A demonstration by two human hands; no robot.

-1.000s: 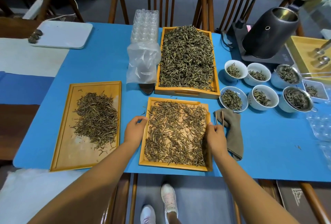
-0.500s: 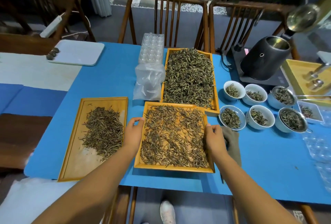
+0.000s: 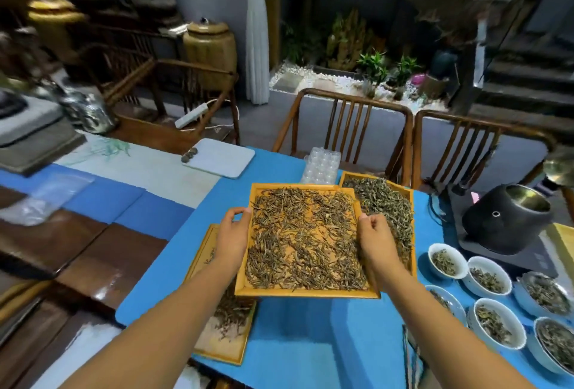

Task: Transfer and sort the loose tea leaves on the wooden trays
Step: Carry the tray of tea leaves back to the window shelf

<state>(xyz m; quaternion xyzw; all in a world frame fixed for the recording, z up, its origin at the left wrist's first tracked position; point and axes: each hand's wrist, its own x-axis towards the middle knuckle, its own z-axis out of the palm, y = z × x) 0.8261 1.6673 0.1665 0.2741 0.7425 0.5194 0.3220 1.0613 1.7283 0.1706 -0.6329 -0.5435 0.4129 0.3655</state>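
1. Since half a second ago, we see the rectangular light-wood tray of brown loose tea leaves (image 3: 306, 241) lifted off the blue table cover (image 3: 174, 239); it is now held above it, overlapping two other trays in the view.
2. Its long axis runs away from the person, and the far short edge points toward the wooden chairs (image 3: 351, 127). The leaves lie scattered in mixed directions across its floor.
3. We find the left hand (image 3: 231, 238) closed on the left long rim, thumb curled over the top edge, fingers underneath and hidden.
4. We find the right hand (image 3: 374, 238) closed on the right long rim, fingers bent over the edge.
5. Below and to the left, a flat wooden tray with a smaller heap of leaves (image 3: 223, 320) rests on the table, partly covered by the held tray.
6. Behind and to the right lies a deeper wooden tray heaped with greyish-green leaves (image 3: 389, 205).
7. At lower right stand white bowls of tea leaves (image 3: 489, 275); a black kettle (image 3: 507, 221) sits beyond them.
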